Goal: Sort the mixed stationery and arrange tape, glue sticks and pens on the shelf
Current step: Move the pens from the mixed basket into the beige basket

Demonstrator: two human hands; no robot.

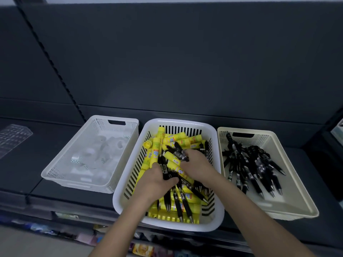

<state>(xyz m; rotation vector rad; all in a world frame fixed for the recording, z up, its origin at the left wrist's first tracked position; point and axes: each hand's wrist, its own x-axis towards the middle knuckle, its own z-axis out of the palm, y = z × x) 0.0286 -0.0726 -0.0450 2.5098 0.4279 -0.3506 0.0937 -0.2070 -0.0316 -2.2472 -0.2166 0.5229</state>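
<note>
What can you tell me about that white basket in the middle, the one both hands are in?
The middle basket is white, plastic-looking, with a smooth rolled rim, rounded corners and slotted walls. It stands level on the dark shelf between the tape basket and the pen basket, holding jumbled yellow glue sticks and black pens. The left hand and right hand reach inside, each gripping black pens.
</note>
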